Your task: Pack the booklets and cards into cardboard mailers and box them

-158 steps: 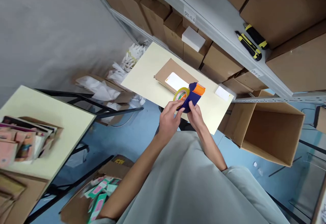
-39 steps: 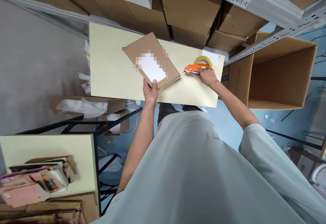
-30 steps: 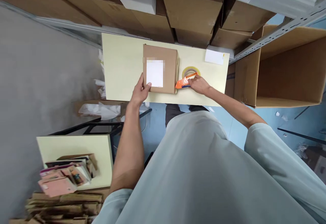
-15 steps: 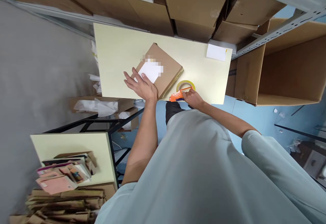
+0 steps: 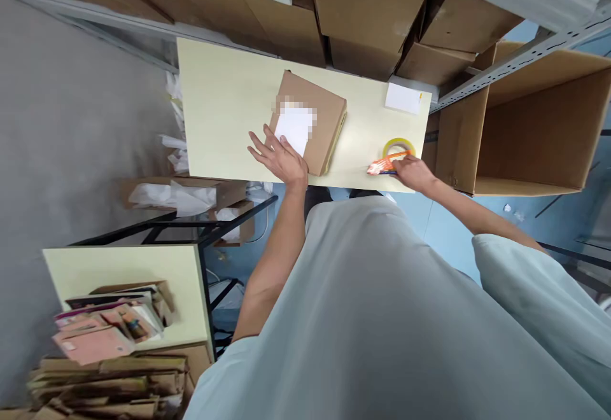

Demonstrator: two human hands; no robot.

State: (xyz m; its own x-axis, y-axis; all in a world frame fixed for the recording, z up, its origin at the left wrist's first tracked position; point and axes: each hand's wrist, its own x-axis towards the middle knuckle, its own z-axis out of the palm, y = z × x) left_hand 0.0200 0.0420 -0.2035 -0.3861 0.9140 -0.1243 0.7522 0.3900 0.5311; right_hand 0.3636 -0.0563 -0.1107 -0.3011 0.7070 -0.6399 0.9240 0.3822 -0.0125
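Note:
A brown cardboard box (image 5: pixel 324 111) lies at an angle on the pale yellow table (image 5: pixel 224 108), with a white label (image 5: pixel 293 128) on its top. My left hand (image 5: pixel 285 160) rests on the box's near left corner and the label's lower edge, fingers spread. To the right, my right hand (image 5: pixel 411 172) is closed around the handle of an orange tape dispenser (image 5: pixel 382 164) that carries a yellow tape roll (image 5: pixel 398 145). The dispenser is near the table's front right edge, apart from the box. My fingers hide part of its handle.
A white card-like block (image 5: pixel 403 98) sits at the table's back right corner. Cardboard boxes (image 5: pixel 367 6) fill the shelf behind. A large open carton (image 5: pixel 539 133) stands on the right. At lower left, a second table (image 5: pixel 186 280) holds a pile of books (image 5: pixel 105 331).
My right hand has moved right with the tape dispenser, away from the box. The box has turned slightly and shifted a little right, with my left hand still on it.

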